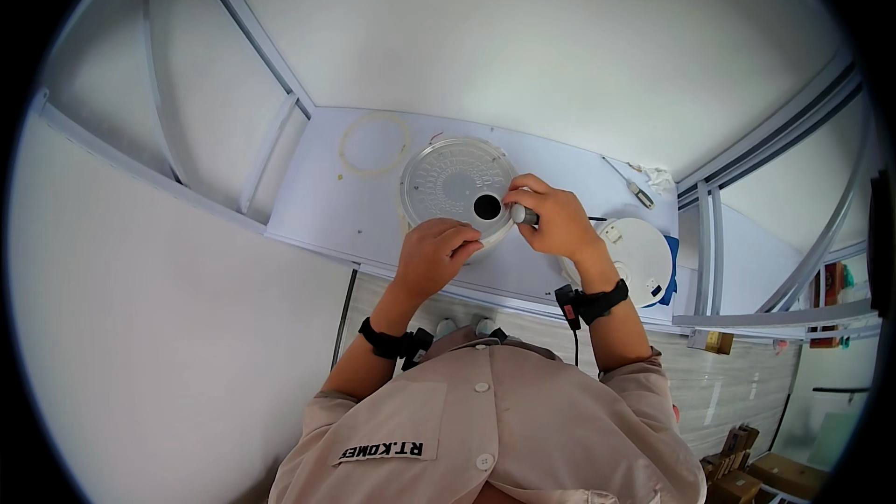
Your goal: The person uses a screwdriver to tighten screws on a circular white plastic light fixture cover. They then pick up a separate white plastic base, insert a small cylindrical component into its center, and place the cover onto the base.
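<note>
A round grey-white appliance (455, 179) with a perforated, see-through top and a black circle near its front right lies on the white table. My left hand (437, 254) is at its near rim, fingers curled and pressed together there; the fingertips are partly hidden. In my right hand (558, 217), at the right rim, is a screwdriver (525, 215), its grey handle end showing between thumb and fingers. Its thin dark shaft appears to stick out to the right. My right index fingertip touches the rim next to the black circle.
A second round white device (637, 261) rests on something blue (669, 271) at the right. Behind it lie another screwdriver (639, 191) and crumpled white material (658, 175). A pale yellow ring (343, 145) is at the far left. White frame rails (705, 247) bound the table.
</note>
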{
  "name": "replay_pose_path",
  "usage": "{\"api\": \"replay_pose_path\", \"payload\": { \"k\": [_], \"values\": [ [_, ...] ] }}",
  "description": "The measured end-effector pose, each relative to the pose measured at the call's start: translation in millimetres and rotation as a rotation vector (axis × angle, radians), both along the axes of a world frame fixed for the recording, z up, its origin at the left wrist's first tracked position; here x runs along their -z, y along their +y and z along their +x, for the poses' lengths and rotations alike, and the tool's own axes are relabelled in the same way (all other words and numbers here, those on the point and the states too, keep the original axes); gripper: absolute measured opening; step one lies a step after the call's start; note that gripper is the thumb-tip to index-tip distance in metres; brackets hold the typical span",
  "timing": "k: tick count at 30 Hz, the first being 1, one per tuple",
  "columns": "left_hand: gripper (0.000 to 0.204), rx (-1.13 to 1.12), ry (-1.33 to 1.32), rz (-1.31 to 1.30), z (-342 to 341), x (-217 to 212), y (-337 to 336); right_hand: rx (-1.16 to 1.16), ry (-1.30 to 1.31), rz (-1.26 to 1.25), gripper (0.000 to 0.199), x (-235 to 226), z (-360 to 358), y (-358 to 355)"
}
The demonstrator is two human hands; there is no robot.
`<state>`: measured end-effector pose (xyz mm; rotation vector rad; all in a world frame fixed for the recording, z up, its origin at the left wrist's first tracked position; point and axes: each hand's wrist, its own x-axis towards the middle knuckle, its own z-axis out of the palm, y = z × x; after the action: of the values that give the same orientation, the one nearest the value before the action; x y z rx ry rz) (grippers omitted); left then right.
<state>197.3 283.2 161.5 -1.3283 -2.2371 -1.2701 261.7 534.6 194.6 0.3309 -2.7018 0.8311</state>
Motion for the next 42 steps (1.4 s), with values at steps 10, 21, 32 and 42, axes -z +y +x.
{"api": "replay_pose_path", "payload": {
  "k": [10, 21, 32, 42],
  "values": [
    [0.02, 0.005, 0.079, -0.055, -14.4, -7.7, -24.9, 0.017, -0.068, -0.016, 0.029, 6.1, 12.1, -13.9],
    [0.029, -0.086, 0.049, -0.11, -34.8, -10.5, -58.6, 0.068, -0.039, -0.297, 0.026, 19.4, 31.4, -64.5],
    [0.025, -0.112, 0.111, -0.035, -16.6, -30.3, -43.2, 0.027, -0.073, -0.408, 0.028, 3.3, 31.7, -70.2],
    [0.009, -0.164, -0.157, -0.242, 2.6, -29.0, -3.6, 0.069, -0.063, -0.477, 0.024, -11.2, 33.6, -61.2]
  ]
}}
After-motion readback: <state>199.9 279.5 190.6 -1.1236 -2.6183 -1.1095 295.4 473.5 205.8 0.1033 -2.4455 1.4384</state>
